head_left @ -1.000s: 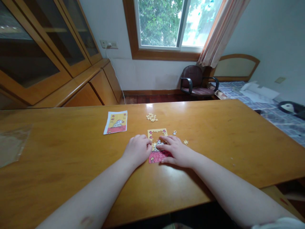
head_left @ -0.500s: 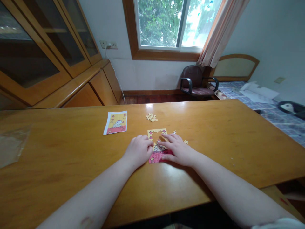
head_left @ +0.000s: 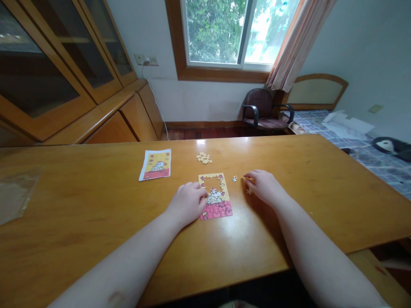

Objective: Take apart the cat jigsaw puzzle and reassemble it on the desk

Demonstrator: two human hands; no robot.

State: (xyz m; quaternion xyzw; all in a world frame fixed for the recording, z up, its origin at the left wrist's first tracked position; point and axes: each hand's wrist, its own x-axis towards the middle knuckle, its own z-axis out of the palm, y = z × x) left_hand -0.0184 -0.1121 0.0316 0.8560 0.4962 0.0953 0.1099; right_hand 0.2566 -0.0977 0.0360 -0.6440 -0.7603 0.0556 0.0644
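Observation:
A partly assembled jigsaw puzzle point(head_left: 216, 210) lies flat on the table, yellow above and pink below, with a white cartoon animal and a gap in its upper part. My left hand point(head_left: 187, 201) rests at the puzzle's left edge, fingers curled; what is under the fingertips is hidden. To the right of the puzzle, my right hand point(head_left: 265, 186) hovers low with thumb and fingers apart. Close by its fingers are a loose yellowish puzzle piece point(head_left: 249, 191), partly in shadow, and a small whitish piece or pieces point(head_left: 234, 179).
Beyond the puzzle sits a pile of pale yellow pieces point(head_left: 204, 158). A printed reference picture point(head_left: 157, 166) lies at the back left. Clear plastic film point(head_left: 17, 194) is at the far left of the wooden table point(head_left: 96, 188). A chair point(head_left: 265, 109) stands behind it.
My right hand has lifted off the puzzle and moved right, over to the loose pieces, uncovering the puzzle's right side. My left hand has stayed in place.

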